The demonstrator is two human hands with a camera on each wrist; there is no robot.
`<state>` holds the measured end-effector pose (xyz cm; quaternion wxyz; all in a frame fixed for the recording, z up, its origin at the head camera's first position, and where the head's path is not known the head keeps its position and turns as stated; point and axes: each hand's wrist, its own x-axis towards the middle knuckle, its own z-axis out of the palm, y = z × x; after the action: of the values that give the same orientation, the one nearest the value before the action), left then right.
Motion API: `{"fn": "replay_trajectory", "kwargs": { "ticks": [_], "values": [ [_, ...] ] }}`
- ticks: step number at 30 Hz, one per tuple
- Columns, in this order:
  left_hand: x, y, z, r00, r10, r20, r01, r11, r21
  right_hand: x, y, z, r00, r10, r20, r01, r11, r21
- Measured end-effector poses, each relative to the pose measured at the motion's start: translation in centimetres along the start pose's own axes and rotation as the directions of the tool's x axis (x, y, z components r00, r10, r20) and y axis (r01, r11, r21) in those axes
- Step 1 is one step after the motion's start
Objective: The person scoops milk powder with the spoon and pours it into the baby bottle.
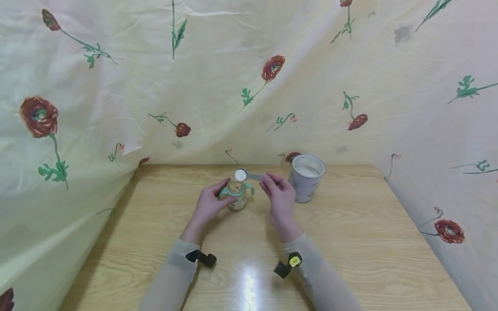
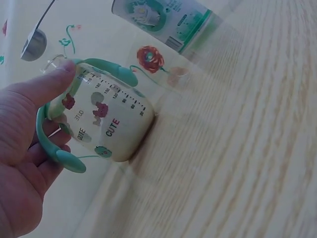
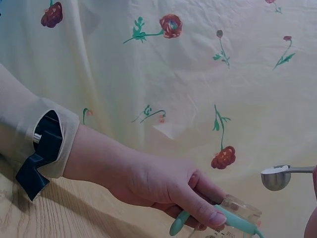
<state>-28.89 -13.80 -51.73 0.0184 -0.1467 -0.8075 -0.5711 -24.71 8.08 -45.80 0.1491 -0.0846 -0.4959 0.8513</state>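
Observation:
My left hand [image 1: 210, 201] grips a clear baby bottle [image 1: 238, 204] with mint-green handles, thumb and fingers around its neck. The bottle has no cap, and its base is at the tabletop. In the left wrist view, measuring marks and the word CUTE show on the bottle [image 2: 109, 114]; what it contains is hard to make out. By its handle, my right hand [image 1: 281, 194] pinches a metal measuring spoon [image 1: 241, 174] heaped with white powder. The right wrist view shows the spoon's bowl [image 3: 276, 179] level, above and beside the bottle's mouth, apart from it.
A pale can [image 1: 307, 185], open at the top with white powder inside, stands just behind and right of my right hand. The wooden table [image 1: 350, 250] meets a flower-printed cloth [image 1: 218, 86] at its back and sides.

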Motion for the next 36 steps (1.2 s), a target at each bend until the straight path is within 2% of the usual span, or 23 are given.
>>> {"fn": "replay_trajectory", "kwargs": {
  "ticks": [14, 23, 27, 36],
  "values": [
    [0.2, -0.6, 0.2, 1.0, -0.025, -0.004, 0.025, 1.0, 0.016, 0.2, 0.5, -0.1, 0.999, -0.027, 0.047, 0.029, 0.998, -0.059],
    [0.0, -0.4, 0.2, 0.998, -0.07, -0.002, 0.07, 0.998, -0.007, 0.4, 1.0, -0.3, 0.998, -0.021, 0.062, 0.027, 0.995, -0.096],
    [0.1, -0.2, 0.2, 0.998, -0.066, -0.002, 0.066, 0.998, -0.004, 0.5, 1.2, -0.3, 0.997, -0.026, 0.072, 0.034, 0.993, -0.11],
    [0.1, -0.3, 0.2, 0.998, -0.058, -0.012, 0.058, 0.998, -0.005, 0.6, 1.4, -0.4, 0.989, -0.089, 0.114, 0.115, 0.964, -0.241]
  ]
}}
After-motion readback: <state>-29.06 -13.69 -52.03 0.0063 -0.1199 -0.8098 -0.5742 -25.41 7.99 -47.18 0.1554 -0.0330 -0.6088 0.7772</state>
